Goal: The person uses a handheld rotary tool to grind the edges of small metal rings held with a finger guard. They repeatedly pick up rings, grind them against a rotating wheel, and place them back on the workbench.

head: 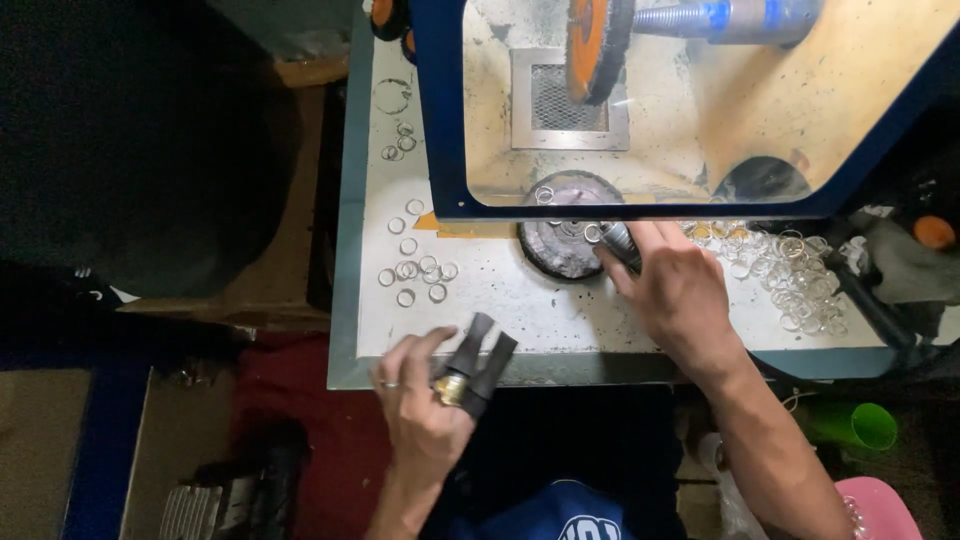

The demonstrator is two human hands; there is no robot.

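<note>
Nearest you, at the near edge of the scuffed white worktable (600,320), your left hand (420,405) has its fingers curled shut around a dark two-pronged clamp tool with a brass-coloured ring (472,370) at its waist; the two flat prongs stick up and splay apart like a narrow V, and the brass band sits just above your fingertips. It looks stiff and light, probably wood or hard plastic, so it should sit steady if you keep your hold low, at or below the band, and leave the prongs free. Further in, near the middle of the worktable, your right hand (680,290) closes thumb and fingers round a small silvery cylindrical piece (620,243) whose tip touches a round grey worn pad (562,240) at the front lip of the blue-framed polishing hood (440,110). That metal piece looks smooth and hard, likely slippery, so pinch it along its sides rather than at the end. Loose thin silvery rings (415,270) lie scattered toward the left edge, and a thicker heap of rings (790,275) lies toward the right edge, just beyond your right hand; these are small, light and easy to flick away, and probably bend if squeezed hard. Farthest off, inside the hood, an orange buffing wheel (592,45) sits on a grey threaded spindle (700,18).
</note>
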